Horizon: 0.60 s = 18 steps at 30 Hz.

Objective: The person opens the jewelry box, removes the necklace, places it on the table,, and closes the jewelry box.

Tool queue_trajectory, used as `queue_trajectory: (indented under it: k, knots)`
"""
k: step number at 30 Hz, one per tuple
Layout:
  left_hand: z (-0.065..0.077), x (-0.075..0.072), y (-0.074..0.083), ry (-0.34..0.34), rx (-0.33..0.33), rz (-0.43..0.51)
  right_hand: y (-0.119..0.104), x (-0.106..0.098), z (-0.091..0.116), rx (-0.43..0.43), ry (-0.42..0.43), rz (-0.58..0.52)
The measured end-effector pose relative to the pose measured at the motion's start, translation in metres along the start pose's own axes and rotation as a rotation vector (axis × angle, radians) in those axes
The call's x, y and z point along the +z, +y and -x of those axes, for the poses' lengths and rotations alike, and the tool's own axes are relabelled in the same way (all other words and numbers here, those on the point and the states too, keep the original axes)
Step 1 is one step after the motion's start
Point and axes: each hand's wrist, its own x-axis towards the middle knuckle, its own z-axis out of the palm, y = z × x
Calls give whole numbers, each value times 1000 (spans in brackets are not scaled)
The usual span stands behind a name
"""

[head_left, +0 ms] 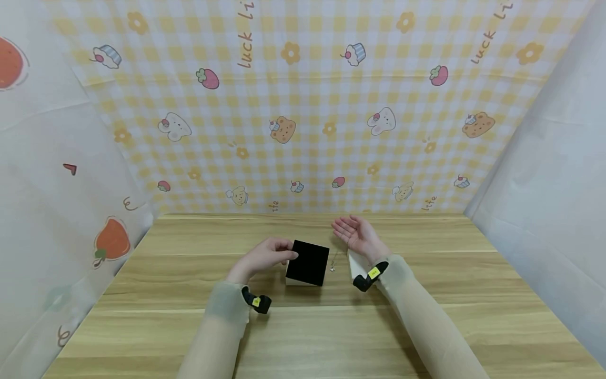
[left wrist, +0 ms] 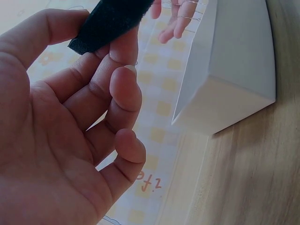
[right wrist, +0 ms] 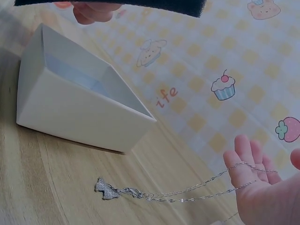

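Necklace (right wrist: 133, 192), draped over the unclenched right hand (head_left: 358, 236) beside the white box (right wrist: 84, 105), could slip or tangle because nothing grips it, while the left hand (head_left: 266, 256) pinches a black pad (head_left: 309, 263).

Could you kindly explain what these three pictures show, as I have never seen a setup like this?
There is no robot here, just a person working with two bare hands. The wide picture comes from a camera on the head, looking forward and down; the close ones come from the left-wrist camera and right-wrist camera.

The left hand pinches a black pad above an open white box, which stands on the wooden table. The right hand, palm up, carries a silvery necklace looped over its fingers; I can't tell whether its pendant touches the table. A white object lies by the right wrist, partly hidden.
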Motion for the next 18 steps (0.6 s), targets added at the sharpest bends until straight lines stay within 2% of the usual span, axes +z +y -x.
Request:
queue_trajectory:
  k: [12, 18]
  knots:
    - [1, 1, -1, -10, -14, 27, -2, 0, 0, -4, 26, 7]
    - [1, 0, -1, -13, -13, 33, -3, -1, 0, -8, 3, 34]
